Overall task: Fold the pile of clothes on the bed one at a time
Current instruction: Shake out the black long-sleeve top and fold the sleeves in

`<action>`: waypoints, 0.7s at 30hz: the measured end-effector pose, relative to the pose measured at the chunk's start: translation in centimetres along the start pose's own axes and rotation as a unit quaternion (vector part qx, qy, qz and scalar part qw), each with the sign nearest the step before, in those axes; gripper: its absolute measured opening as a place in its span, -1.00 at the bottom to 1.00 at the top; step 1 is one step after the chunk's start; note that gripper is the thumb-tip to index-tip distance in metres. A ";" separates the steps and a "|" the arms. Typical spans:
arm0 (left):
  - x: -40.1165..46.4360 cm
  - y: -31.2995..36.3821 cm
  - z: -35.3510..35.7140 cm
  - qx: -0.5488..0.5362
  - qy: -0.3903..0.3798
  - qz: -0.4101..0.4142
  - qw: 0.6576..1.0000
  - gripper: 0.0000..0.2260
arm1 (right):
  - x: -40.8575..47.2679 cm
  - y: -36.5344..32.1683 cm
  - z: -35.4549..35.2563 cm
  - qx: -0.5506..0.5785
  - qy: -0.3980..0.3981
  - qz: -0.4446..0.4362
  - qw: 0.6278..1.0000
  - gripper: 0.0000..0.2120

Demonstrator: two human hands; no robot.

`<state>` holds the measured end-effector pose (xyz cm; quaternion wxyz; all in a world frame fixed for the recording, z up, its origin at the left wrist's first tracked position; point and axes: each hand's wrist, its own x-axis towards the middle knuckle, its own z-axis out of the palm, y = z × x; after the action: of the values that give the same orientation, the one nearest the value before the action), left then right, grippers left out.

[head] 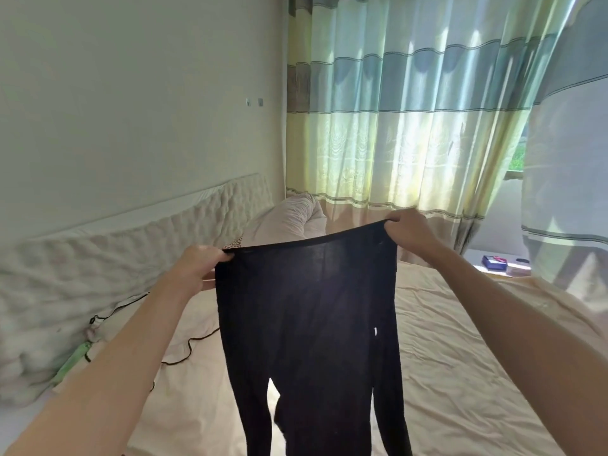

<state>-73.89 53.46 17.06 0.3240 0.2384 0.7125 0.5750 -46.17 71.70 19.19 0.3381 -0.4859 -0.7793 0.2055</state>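
Note:
A pair of thin black leggings [306, 311] hangs in the air over the bed [460, 357], held up by the waistband. My left hand [197, 264] pinches the waistband's left corner. My right hand [408, 230] grips its right corner, slightly higher and farther away. The two legs dangle down past the bottom of the view. A leopard-print garment [234, 242] peeks out behind the leggings near the pillows. The rest of the pile is hidden.
A padded white headboard [98, 274] runs along the left wall. Pillows [296, 215] lie at the far end by the striped curtain [411, 110]. A black cable [184, 347] trails over the sheet at left. A bedside table [500, 261] with small items stands at right.

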 end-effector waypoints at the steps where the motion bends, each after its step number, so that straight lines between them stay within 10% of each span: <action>1: 0.1 -0.2 0.0 -0.041 -0.003 -0.017 0.999 -0.94 | -0.3 0.2 0.1 0.036 -0.024 -0.008 0.999 -0.76; 6: 0.1 -0.2 1.4 -0.122 -0.018 -0.022 0.992 -0.92 | -2.1 0.4 0.7 0.206 -0.085 -0.002 0.975 -0.64; 13: -0.1 1.3 2.6 0.061 -0.013 0.165 0.984 -0.83 | -3.7 2.9 0.7 0.074 -0.324 0.004 0.943 -0.84; 21: 0.9 -0.1 1.7 0.340 0.009 0.272 0.900 -0.73 | -2.6 5.9 1.9 0.028 -0.002 0.011 1.000 -0.87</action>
<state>-73.23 55.23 16.53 0.0477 0.5138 0.7746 0.3657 -43.18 71.97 13.19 0.3477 -0.4841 -0.7686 0.2324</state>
